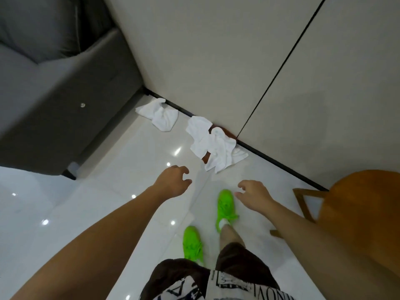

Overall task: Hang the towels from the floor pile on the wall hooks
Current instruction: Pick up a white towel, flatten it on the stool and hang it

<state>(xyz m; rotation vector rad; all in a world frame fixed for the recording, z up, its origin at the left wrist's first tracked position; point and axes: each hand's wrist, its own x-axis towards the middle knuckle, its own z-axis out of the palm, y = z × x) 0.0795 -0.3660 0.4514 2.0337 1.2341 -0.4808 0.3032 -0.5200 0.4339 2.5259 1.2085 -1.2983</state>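
White towels lie crumpled on the glossy white floor along the wall's dark baseboard. One small towel [159, 115] sits alone on the left, next to the sofa. A bigger heap of white towels [214, 145] lies to its right, with a bit of brown cloth showing under it. My left hand [173, 181] hovers above the floor short of the heap, fingers loosely curled, holding nothing. My right hand [253, 194] hangs beside it over my green shoe, also empty with relaxed fingers. No wall hooks are in view.
A grey sofa [54, 94] fills the left side, its corner close to the small towel. A round wooden chair [363, 215] stands at the right, near my right arm. The pale wall [216, 50] with a dark vertical seam rises behind the towels. My green shoes [225, 207] stand on the tiles.
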